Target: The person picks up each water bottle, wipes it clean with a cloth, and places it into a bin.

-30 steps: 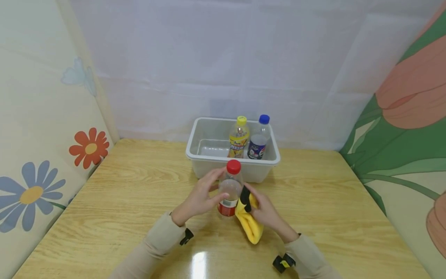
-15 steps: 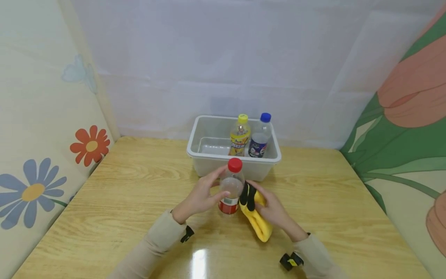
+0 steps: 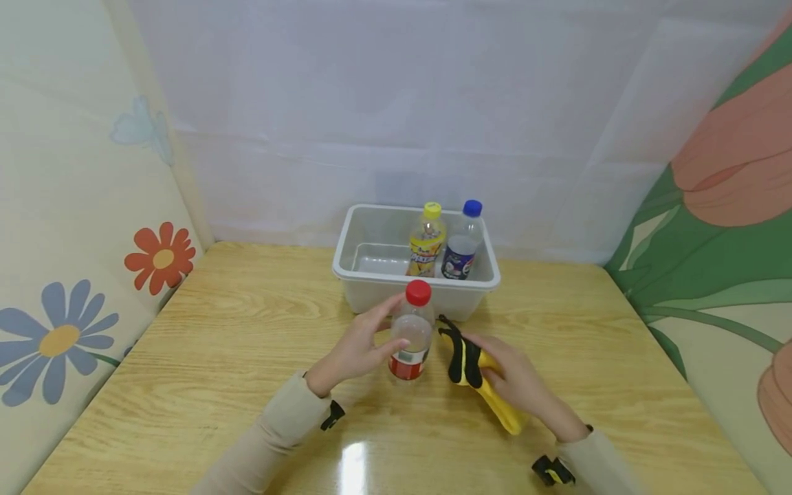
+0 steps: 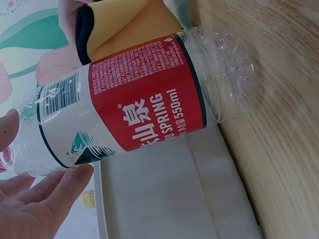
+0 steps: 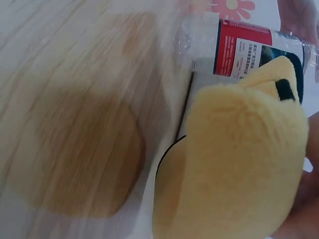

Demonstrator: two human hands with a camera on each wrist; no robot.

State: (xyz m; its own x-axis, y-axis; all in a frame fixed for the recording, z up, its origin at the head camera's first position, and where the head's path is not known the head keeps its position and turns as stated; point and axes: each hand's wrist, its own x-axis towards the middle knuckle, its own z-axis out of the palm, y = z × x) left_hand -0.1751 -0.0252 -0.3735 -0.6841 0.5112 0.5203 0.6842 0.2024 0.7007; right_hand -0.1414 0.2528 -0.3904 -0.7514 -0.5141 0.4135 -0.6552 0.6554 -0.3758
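A clear plastic water bottle (image 3: 413, 331) with a red cap and a red and white label stands upright in front of the plastic bin. My left hand (image 3: 360, 349) grips it from the left, thumb on the near side and fingers behind. In the left wrist view, the bottle's label (image 4: 149, 94) faces the camera, with fingers around its upper part. To the right of the bottle, my right hand (image 3: 516, 377) holds a folded yellow cloth (image 3: 502, 407) with black edging, apart from the bottle. The cloth (image 5: 239, 154) hides most of the right fingers in the right wrist view.
Behind the bottle, a light grey bin (image 3: 365, 292) stands on the wooden table (image 3: 260, 309). Inside its right half are a yellow-capped bottle (image 3: 427, 240) and a blue-capped bottle (image 3: 459, 256). A white cloth backdrop (image 3: 396, 124) hangs behind the table.
My right hand has moved right with the yellow cloth, away from the bottle's side. The left hand keeps its hold on the bottle, almost unmoved.
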